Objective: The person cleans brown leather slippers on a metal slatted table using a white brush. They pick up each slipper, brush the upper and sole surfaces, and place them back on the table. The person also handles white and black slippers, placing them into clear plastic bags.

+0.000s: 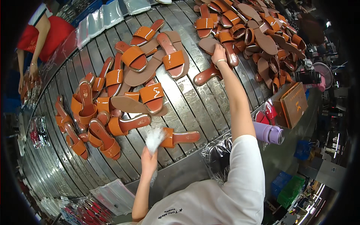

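Observation:
My left hand (149, 160) is closed round a crumpled white wad (154, 139), tissue or thin cloth, blurred at its upper edge. It is beside an orange-strapped slide sandal (185, 137) lying on the slatted metal conveyor (187, 108). Reaching far right, my right hand (219, 55) has its fingers closed at a brown-soled sandal (207, 45) on the edge of a sandal pile. Another sandal (204, 76) lies just below that hand, partly covered by my wrist. Several matching sandals (135, 58) are spread across the conveyor on the left, some upright, some sole up.
A big heap of sandals (266, 41) covers the far right. Clear plastic bags (101, 22) line the far edge; more bags (112, 195) lie near my left. A purple bottle (268, 133), a brown box (292, 105) and a small fan (322, 75) stand right. A co-worker's hands (33, 73) handle wrapped goods far left.

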Demonstrator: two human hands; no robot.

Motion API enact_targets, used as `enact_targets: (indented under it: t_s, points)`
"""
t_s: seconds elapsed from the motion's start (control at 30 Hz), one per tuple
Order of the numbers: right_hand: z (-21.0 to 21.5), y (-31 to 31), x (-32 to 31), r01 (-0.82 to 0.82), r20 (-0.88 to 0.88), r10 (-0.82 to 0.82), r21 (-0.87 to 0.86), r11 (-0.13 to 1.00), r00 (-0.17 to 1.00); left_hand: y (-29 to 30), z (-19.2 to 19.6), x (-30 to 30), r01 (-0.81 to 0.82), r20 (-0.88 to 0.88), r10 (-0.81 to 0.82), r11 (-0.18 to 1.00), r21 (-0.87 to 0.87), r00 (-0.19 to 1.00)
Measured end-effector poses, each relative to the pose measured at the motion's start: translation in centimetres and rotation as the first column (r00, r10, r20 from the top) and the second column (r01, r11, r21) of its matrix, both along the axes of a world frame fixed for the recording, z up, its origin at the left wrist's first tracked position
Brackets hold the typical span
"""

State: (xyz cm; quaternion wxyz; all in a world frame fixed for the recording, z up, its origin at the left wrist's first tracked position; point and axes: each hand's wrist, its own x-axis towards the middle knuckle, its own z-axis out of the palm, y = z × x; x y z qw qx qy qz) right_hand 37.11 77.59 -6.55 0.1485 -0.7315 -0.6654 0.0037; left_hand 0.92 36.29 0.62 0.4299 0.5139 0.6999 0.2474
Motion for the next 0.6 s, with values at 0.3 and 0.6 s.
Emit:
enact_targets:
  t_s: [0.3,0.6]
  points:
    - [4.3,1.3,2.2,-0.011,0.189,-0.021,0.164,0.986,0.982,2.3,-3.5,2.5,-0.120,0.154,0.138,0.985,-0.125,0.978]
    - [11.7,1.5,4.8,0.049,0.172,-0.090,0.231,0.972,0.981,1.3,-4.5,2.7,-0.102,0.258,0.139,0.983,-0.150,0.956]
